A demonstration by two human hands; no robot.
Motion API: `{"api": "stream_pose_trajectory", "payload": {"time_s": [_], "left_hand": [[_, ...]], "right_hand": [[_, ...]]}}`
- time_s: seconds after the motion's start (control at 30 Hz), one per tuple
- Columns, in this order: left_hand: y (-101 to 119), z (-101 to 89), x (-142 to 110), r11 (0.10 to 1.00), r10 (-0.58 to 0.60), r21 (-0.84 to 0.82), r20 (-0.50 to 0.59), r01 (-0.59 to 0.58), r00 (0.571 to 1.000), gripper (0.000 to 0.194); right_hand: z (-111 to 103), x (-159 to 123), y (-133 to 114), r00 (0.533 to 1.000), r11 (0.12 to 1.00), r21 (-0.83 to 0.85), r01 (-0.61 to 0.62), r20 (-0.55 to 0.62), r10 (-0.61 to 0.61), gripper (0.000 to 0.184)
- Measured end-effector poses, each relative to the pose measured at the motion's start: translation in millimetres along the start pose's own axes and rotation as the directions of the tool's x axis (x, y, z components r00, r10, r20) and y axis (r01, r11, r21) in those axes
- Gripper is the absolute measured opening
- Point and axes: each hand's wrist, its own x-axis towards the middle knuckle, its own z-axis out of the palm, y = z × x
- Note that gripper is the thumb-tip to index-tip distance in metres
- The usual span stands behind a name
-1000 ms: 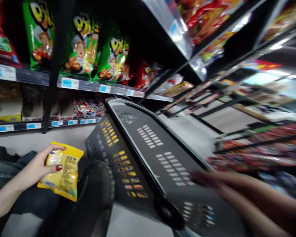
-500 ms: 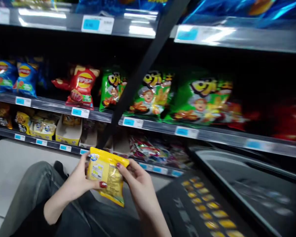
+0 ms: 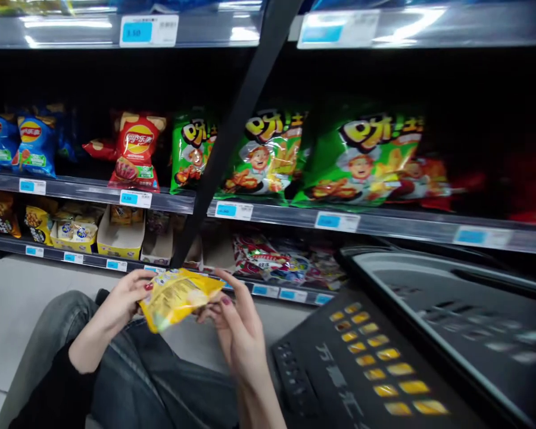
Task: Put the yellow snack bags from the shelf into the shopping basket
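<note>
A small yellow snack packet [image 3: 178, 298] is tilted in front of my knees, with fine print on the side facing up. My left hand [image 3: 114, 310] grips its left end, thumb on top and fingers mostly behind it. At the packet's right corner is my right hand [image 3: 241, 336], with thumb and forefinger apart. Its other fingers are curled close to the packet's lower right edge; whether they touch it is hard to tell.
A dark shopping basket [image 3: 321, 369] with yellow showing through its slots stands at right. Ahead, the middle shelf holds green snack bags [image 3: 361, 161], a red chip bag [image 3: 138, 149] and blue chip bags [image 3: 36, 143]. Below are open cartons [image 3: 121, 241]. A dark slanted post [image 3: 232, 131] crosses the shelves.
The yellow packet has tipped flatter and turned, moving slightly left. My left thumb has shifted to its upper left edge. My right thumb has come off its face.
</note>
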Motion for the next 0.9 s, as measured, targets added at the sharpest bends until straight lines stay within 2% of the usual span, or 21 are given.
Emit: {"api": "stream_pose_trajectory", "payload": {"time_s": [0.07,0.13,0.2,0.27,0.3,0.37,0.4,0.43,0.47,0.53,0.57,0.67,0.7,0.8,0.9], "left_hand": [[-5,2.6,0,0.962,-0.147,-0.214,0.117,0.170,0.982,0.023],[-13,7.5,-1,0.903,-0.271,-0.277,0.224,0.328,0.936,0.016],[-23,13.3,-2,0.869,-0.366,-0.235,0.283,0.435,0.886,0.014],[-32,17.8,-3,0.845,-0.447,-0.130,0.358,0.518,0.819,0.022],[-35,19.0,-3,0.861,-0.449,-0.060,0.374,0.505,0.811,0.027],[-35,18.9,-2,0.935,-0.348,0.073,0.374,0.347,0.860,0.033],[-33,17.7,-3,0.964,-0.265,0.113,0.385,0.240,0.884,0.037],[-29,16.1,-3,0.979,-0.196,0.131,0.414,0.155,0.889,0.044],[-25,14.3,-4,0.984,-0.160,0.140,0.459,0.107,0.874,0.052],[-18,11.3,-7,0.977,-0.178,0.192,0.525,0.087,0.832,0.054],[-15,10.6,-8,0.966,-0.204,0.245,0.513,0.085,0.834,0.048],[-15,11.7,-13,0.906,-0.265,0.415,0.398,0.086,0.878,0.036],[-16,12.9,-15,0.886,-0.301,0.451,0.391,0.104,0.870,0.036],[-20,17.3,-20,0.847,-0.405,0.512,0.445,0.144,0.799,0.032],[-19,21.4,-25,0.850,-0.415,0.507,0.481,0.141,0.772,0.028]], "right_hand": [[1,-1,-7,0.991,0.984,-0.122,0.128,-0.011,-0.130,0.042],[2,-1,-10,0.973,0.930,-0.304,0.206,-0.036,-0.228,0.039],[3,0,-11,0.981,0.918,-0.363,0.160,-0.045,-0.188,0.028],[0,1,-10,0.996,0.956,-0.295,0.010,-0.085,-0.036,0.026],[-2,1,-9,0.992,0.967,-0.246,-0.073,-0.115,0.046,0.029],[-7,1,-9,0.974,0.971,-0.162,-0.178,-0.168,0.150,0.033],[-10,1,-9,0.968,0.973,-0.135,-0.189,-0.194,0.161,0.034],[-13,2,-10,0.963,0.975,-0.122,-0.188,-0.216,0.159,0.034],[-15,2,-11,0.960,0.976,-0.115,-0.184,-0.232,0.154,0.034],[-16,2,-14,0.961,0.977,-0.114,-0.180,-0.231,0.150,0.033],[-16,1,-15,0.965,0.977,-0.115,-0.182,-0.210,0.155,0.032],[-14,1,-18,0.977,0.973,-0.119,-0.196,-0.106,0.184,0.030],[-14,1,-18,0.978,0.973,-0.112,-0.203,-0.079,0.195,0.030],[-14,1,-16,0.974,0.971,-0.069,-0.227,-0.036,0.225,0.031],[-17,2,-10,0.967,0.967,-0.002,-0.255,-0.017,0.254,0.033]]}}
